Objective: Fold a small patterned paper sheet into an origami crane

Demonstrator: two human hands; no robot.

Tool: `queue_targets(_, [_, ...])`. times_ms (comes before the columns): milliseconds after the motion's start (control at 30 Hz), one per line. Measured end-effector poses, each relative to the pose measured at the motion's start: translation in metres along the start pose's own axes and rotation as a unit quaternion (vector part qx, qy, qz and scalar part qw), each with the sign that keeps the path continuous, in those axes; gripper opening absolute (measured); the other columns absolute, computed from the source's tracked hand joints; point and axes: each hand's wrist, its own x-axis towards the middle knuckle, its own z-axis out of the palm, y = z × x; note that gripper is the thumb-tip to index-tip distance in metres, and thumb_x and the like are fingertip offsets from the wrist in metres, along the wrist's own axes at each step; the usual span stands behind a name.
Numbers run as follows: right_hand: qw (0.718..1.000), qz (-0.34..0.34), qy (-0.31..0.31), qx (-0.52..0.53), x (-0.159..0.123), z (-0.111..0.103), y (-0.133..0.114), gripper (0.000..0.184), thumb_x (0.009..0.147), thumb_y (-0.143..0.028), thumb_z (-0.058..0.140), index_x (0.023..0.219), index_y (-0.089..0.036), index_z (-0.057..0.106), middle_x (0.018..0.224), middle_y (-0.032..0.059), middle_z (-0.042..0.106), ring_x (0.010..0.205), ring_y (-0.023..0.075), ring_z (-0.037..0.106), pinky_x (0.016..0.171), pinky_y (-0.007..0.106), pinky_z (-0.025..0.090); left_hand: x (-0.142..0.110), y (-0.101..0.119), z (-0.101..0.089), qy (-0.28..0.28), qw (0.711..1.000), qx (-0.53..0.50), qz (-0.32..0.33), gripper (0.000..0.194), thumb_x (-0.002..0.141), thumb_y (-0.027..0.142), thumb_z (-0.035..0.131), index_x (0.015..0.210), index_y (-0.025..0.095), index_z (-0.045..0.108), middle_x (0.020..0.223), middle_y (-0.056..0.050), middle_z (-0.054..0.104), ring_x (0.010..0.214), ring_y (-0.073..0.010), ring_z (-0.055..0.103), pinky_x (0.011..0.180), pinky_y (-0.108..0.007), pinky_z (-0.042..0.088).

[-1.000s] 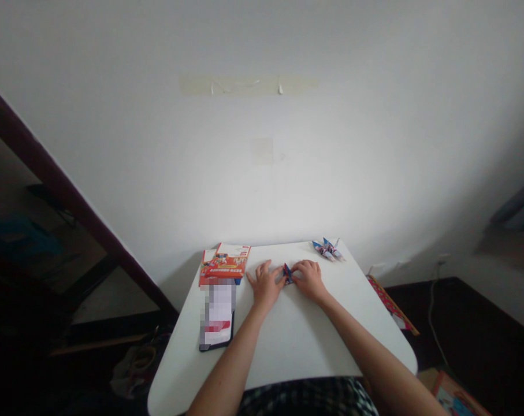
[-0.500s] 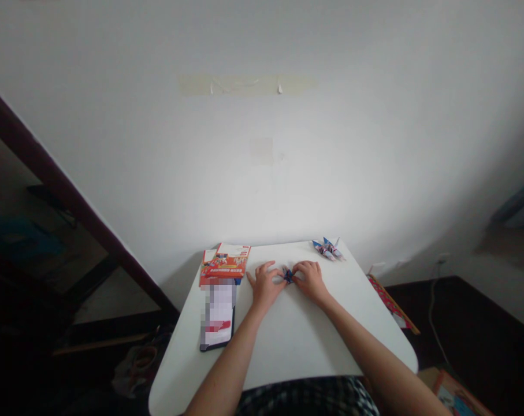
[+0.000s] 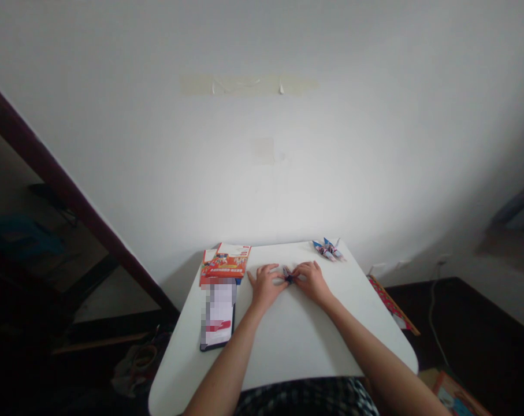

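Between my two hands, low over the middle of the white table (image 3: 296, 341), is a small piece of folded paper (image 3: 288, 276), dark blue with pale patterned parts. My left hand (image 3: 266, 286) pinches its left side with thumb and forefinger, the other fingers spread. From the other side, my right hand (image 3: 312, 282) grips it between closed fingertips. The fingers cover much of the paper, so its exact shape is unclear. Beyond my right hand, at the back right corner, lie paper cranes (image 3: 330, 250) in blue, white and red.
Red and white booklets (image 3: 227, 261) overlap at the table's back left. A phone (image 3: 218, 323) with a lit, partly blurred screen lies in front of them, near my left forearm. A white wall (image 3: 262, 196) rises behind the table. A cable (image 3: 433, 312) hangs at the right.
The folded paper has turned slightly between my fingers and shows more of its pale part. Both hands have shifted only a little; the cranes, booklets and phone stay put.
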Motion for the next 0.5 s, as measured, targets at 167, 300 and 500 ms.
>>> queue_targets(167, [1.0, 0.008, -0.006, 0.017, 0.0036, -0.0004, 0.0061, 0.012, 0.082, -0.021, 0.064, 0.083, -0.025, 0.075, 0.097, 0.0034, 0.077, 0.109, 0.025, 0.063, 0.109, 0.049, 0.03, -0.0006, 0.0016, -0.0026, -0.014, 1.0, 0.012, 0.005, 0.009, 0.075, 0.03, 0.081, 0.084, 0.029, 0.078, 0.135, -0.005, 0.067, 0.134, -0.0315, 0.05, 0.116, -0.08, 0.007])
queue_targets(300, [1.0, -0.005, -0.02, 0.002, 0.0041, -0.0033, 0.0081, 0.013, 0.081, -0.022, 0.066, 0.085, -0.026, 0.077, 0.099, 0.0039, 0.077, 0.109, 0.0249, 0.064, 0.108, 0.048, 0.031, -0.0008, 0.0022, -0.0023, -0.014, 1.0, 0.016, 0.011, 0.009, 0.074, 0.028, 0.082, 0.083, 0.029, 0.078, 0.133, -0.005, 0.067, 0.133, -0.0314, 0.051, 0.115, -0.081, 0.008])
queue_targets(500, [0.999, -0.01, -0.038, -0.016, 0.0028, -0.0079, 0.0049, 0.014, 0.084, -0.022, 0.065, 0.089, -0.028, 0.077, 0.103, 0.0038, 0.077, 0.113, 0.0269, 0.062, 0.113, 0.061, 0.023, -0.001, 0.0001, -0.0005, -0.009, 1.0, 0.01, 0.018, 0.009, 0.075, 0.026, 0.082, 0.081, 0.03, 0.078, 0.133, -0.002, 0.068, 0.133, -0.0315, 0.051, 0.114, -0.082, 0.008])
